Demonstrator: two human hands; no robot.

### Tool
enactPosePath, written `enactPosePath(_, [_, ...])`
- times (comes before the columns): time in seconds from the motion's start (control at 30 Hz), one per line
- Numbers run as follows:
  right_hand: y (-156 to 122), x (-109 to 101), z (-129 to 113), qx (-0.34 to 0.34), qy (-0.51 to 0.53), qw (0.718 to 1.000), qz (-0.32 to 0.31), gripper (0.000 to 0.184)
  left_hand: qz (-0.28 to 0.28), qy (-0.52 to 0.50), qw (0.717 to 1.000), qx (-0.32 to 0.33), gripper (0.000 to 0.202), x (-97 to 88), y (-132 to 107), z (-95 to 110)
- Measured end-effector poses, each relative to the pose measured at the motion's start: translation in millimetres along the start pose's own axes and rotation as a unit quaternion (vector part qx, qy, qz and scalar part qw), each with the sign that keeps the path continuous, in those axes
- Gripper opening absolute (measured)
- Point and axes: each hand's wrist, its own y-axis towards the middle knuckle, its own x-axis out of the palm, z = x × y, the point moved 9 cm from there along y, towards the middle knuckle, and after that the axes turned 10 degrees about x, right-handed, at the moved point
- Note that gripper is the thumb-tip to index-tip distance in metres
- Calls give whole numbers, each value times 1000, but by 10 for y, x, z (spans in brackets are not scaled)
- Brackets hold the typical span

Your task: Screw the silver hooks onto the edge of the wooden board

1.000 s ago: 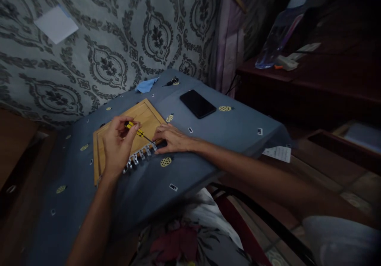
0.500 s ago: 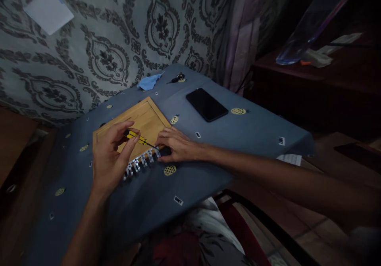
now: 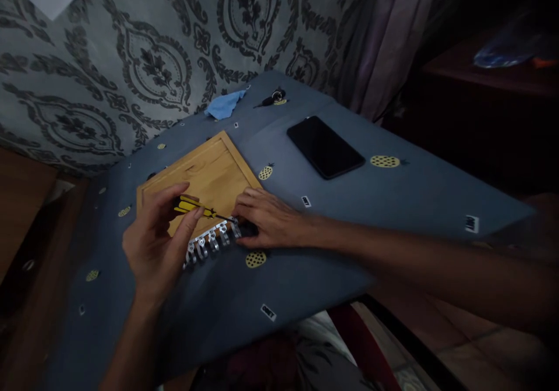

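My left hand (image 3: 152, 242) holds a yellow-and-black screwdriver (image 3: 196, 207) by its handle between thumb and fingers. Its shaft slants right, with the tip at the right end of a metal hook rail (image 3: 212, 237). That rail, with several silvery hooks, runs along the near edge of a framed wooden board (image 3: 209, 169). My right hand (image 3: 273, 219) is closed around the board's near right corner, fingers curled by the screwdriver tip and the last hook. A dark patch shows between its thumb and forefinger; I cannot make out what it is.
On the blue patterned tablecloth (image 3: 305, 274) lie a black phone (image 3: 325, 146), a light blue cloth (image 3: 225, 105) and a small dark bunched item (image 3: 273, 97), perhaps keys. A patterned wall (image 3: 152, 59) stands behind the table. Dark furniture (image 3: 480, 99) is at the right.
The view has shifted closer, so the phone and right table edge appear farther right. The screwdriver handle has turned in my left fingers, while its tip stays at the rail's right end.
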Motion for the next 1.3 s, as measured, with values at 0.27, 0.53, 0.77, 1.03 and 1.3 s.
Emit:
enactPosePath(0.27, [4, -20, 14, 11, 21, 1000, -11, 32, -1, -85, 996, -25, 35, 28, -9, -11])
enactPosePath(0.53, [12, -23, 27, 19, 45, 999, -16, 36, 53, -84, 995, -14, 38, -72, 3, 31])
enactPosePath(0.77, [9, -19, 45, 27, 47, 998, -12, 37, 6, -18, 1000, -25, 31, 26, -77, -50])
enactPosePath(1.03, [18, 9, 67, 28, 47, 998, -12, 36, -4, 11, 1000, -13, 28, 58, -114, -101])
enactPosePath(1.3, [11, -1, 62, 28, 51, 998, -17, 37, -18, 56, 997, 47, 31, 64, -67, 55])
